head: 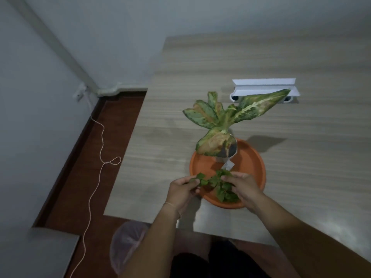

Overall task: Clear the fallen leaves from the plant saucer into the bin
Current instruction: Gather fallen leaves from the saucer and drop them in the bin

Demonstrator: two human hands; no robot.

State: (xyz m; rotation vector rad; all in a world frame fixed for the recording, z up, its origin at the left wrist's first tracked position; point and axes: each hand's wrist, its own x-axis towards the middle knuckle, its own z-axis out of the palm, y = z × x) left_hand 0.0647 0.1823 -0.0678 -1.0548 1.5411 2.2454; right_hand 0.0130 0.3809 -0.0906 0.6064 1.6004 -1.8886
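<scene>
An orange plant saucer (254, 161) sits on the wooden table, with a small pot (227, 152) holding a variegated plant (224, 117) in it. Dark green fallen leaves (222, 187) lie in a clump over the saucer's near side. My left hand (183, 190) pinches the left end of the clump at the saucer's rim. My right hand (244, 186) grips the clump from the right, fingers closed on leaves. A bin (126, 243) lined with a pale pink bag stands on the floor below the table's near edge, partly hidden by my left forearm.
A white folded object (265, 88) lies on the table behind the plant. A pale cord (96, 171) trails across the dark red floor to a wall socket (79, 94) on the left. A grey surface (36, 253) fills the lower left corner.
</scene>
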